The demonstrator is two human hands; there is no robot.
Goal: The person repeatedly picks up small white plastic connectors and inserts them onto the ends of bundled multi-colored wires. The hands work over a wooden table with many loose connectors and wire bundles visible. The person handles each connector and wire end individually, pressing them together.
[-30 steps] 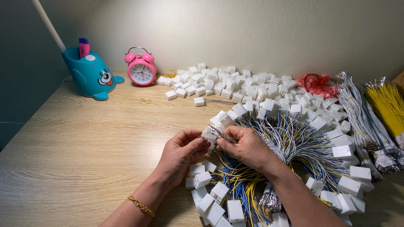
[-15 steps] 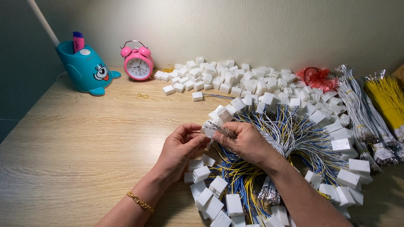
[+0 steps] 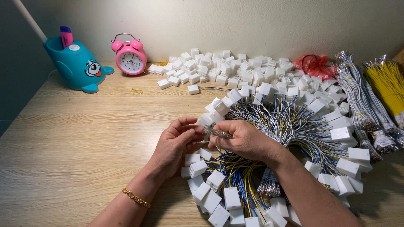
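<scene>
Above the front middle of the wooden table [image 3: 75, 138], the two hands meet over a ring of wired white connectors [image 3: 294, 126]. The left hand [image 3: 176, 145] is curled, its fingertips pinching a white connector housing [image 3: 205, 120]. The right hand [image 3: 242, 138] is closed around a small bunch of metal-tipped wires [image 3: 216, 132], their ends pointing at that housing. Behind lies a heap of loose white housings [image 3: 223, 69], with a pink alarm clock [image 3: 130, 59] and a teal whale-shaped pen holder [image 3: 78, 65] to the left. Bundles of grey wires [image 3: 357, 96] and yellow wires [image 3: 387, 86] lie at the right.
</scene>
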